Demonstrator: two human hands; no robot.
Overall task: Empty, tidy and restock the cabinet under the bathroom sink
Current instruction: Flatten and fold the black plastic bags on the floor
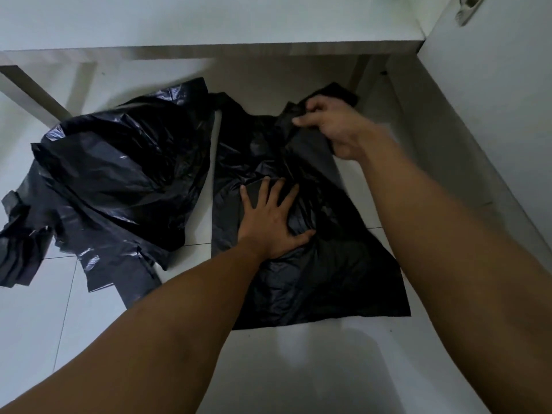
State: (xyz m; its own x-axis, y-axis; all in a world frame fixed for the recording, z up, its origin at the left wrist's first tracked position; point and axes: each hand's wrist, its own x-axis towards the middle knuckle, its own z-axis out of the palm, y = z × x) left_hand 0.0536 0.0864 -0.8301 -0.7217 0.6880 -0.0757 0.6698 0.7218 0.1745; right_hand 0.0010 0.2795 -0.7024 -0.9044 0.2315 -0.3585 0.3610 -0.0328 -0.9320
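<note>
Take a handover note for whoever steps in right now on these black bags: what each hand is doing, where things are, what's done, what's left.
Left hand: flat, pressing down the middle of the spread black bag on the floor.
Right hand: gripping that bag's far edge, bunched in its fingers.
Crumpled bags: loose heap to the left on the floor, untouched.
Done: bags are out; one is laid flat, its fold seemingly begun.
Left: finish folding it, fold the heap, restock the cabinet.
</note>
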